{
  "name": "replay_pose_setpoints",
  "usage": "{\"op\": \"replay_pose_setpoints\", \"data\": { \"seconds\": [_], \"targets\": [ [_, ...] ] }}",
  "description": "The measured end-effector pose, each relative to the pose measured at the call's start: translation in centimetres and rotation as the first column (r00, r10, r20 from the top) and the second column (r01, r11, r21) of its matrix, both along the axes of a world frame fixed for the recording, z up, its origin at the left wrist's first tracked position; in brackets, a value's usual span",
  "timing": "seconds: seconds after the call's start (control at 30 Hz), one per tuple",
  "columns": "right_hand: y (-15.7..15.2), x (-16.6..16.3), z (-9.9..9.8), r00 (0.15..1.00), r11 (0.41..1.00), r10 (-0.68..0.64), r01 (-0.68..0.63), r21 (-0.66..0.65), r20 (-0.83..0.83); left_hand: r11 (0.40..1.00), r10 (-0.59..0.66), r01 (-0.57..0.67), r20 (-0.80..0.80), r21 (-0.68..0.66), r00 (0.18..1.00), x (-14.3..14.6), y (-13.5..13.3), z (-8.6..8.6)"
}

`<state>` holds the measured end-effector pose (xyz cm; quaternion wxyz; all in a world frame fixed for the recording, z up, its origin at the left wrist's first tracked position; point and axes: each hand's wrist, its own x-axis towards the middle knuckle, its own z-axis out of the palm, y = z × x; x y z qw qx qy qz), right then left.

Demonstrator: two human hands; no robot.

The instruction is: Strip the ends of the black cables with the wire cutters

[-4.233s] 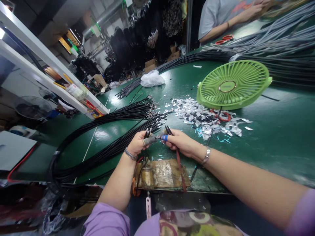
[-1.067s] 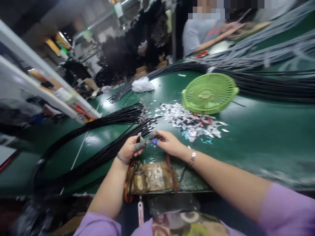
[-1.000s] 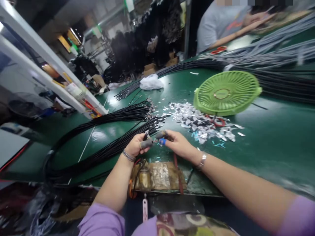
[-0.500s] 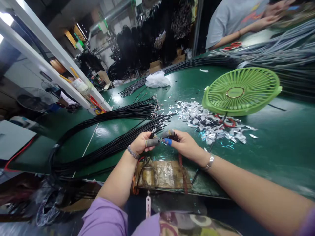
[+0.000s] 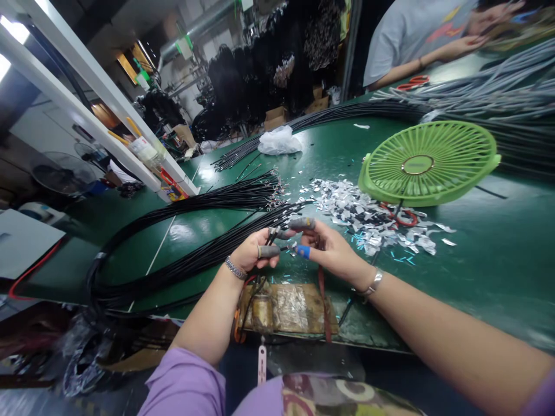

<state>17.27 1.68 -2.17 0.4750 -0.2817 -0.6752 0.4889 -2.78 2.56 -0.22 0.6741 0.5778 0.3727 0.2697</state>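
Observation:
My left hand (image 5: 252, 256) is closed on the end of a thin black cable (image 5: 273, 236), pinched between a grey-capped thumb and the fingers. My right hand (image 5: 330, 249) sits just to its right, with grey and blue finger caps, pinching at the cable's tip; a dark red-handled tool lies under its palm. Both hands hover over the near edge of the green table (image 5: 477, 242). A long bundle of black cables (image 5: 182, 271) curves from my left hand round to the left. A second bundle (image 5: 225, 197) lies behind it.
A pile of silver foil scraps (image 5: 368, 214) lies right of the hands, with a green fan (image 5: 427, 162) behind it. More black and grey cables (image 5: 477, 110) run along the far side, where another person's arm (image 5: 407, 60) rests. A white bag (image 5: 280, 140) and a white shelf (image 5: 108, 124) are behind.
My right hand's fingers have lifted and spread a little at the cable tip; the left hand keeps its pinch. The view has drifted slightly.

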Motion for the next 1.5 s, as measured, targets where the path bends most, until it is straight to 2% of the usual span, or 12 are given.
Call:
{"op": "replay_pose_setpoints", "data": {
  "seconds": [0.07, 0.17, 0.4, 0.5, 0.67, 0.73, 0.8, 1.0, 1.27, 1.37, 1.43, 1.5],
  "targets": [
    [0.0, -0.3, -0.2, 0.995, 0.994, 0.082, -0.086, -0.069, -0.049, 1.0, 0.009, -0.009, 0.011, -0.009, 1.0, 0.0, 0.0, 0.0],
    [-0.2, -0.8, -0.4, 0.993, 0.991, 0.115, -0.117, -0.064, -0.036, 0.999, 0.017, -0.017, 0.018, -0.031, 1.0, 0.2, 0.0, -0.2],
    [-0.6, -0.9, -0.3, 0.983, 0.98, -0.133, 0.111, 0.164, 0.127, 0.999, -0.019, 0.022, 0.046, -0.048, 0.999, 0.2, -0.1, -0.2],
    [-0.6, -0.6, -0.1, 0.966, 0.966, -0.2, 0.167, 0.199, 0.165, 0.998, -0.027, 0.031, 0.066, -0.052, 0.997, 0.1, 0.0, -0.2],
    [0.1, 0.0, 0.1, 0.989, 0.992, -0.109, 0.102, 0.072, 0.1, 0.998, -0.02, 0.027, 0.139, -0.051, 0.99, -0.4, 0.2, -0.4],
    [0.5, 0.2, 0.0, 0.991, 0.992, -0.122, 0.123, -0.012, 0.06, 0.999, 0.011, -0.003, 0.189, -0.045, 0.982, -0.6, 0.3, -0.4],
    [0.6, 0.2, -0.1, 0.989, 0.99, -0.133, 0.136, -0.031, 0.067, 0.999, 0.035, -0.028, 0.224, -0.037, 0.974, -0.7, 0.3, -0.4],
    [-0.7, -1.0, -0.2, 0.945, 0.97, -0.182, 0.128, 0.204, 0.271, 0.999, 0.018, -0.008, 0.215, -0.049, 0.976, -0.7, 0.4, -0.4],
    [-0.9, -1.0, -0.2, 0.924, 0.952, -0.249, 0.179, 0.247, 0.291, 0.998, -0.007, 0.013, 0.115, -0.057, 0.993, -0.2, 0.3, -0.4],
    [-0.5, -0.8, 0.2, 0.951, 0.976, -0.186, 0.149, 0.158, 0.248, 0.998, 0.006, -0.004, 0.037, -0.065, 0.999, -0.1, 0.2, -0.3],
    [-0.4, -0.7, 0.5, 0.982, 0.999, -0.053, 0.054, -0.003, 0.182, 0.997, 0.0, -0.004, -0.048, -0.074, 0.999, -0.1, 0.1, -0.1],
    [-0.3, -0.7, 0.6, 0.988, 0.969, 0.127, -0.105, -0.225, 0.086, 0.997, -0.035, 0.025, -0.145, -0.07, 0.989, -0.1, -0.1, 0.3]
  ]
}}
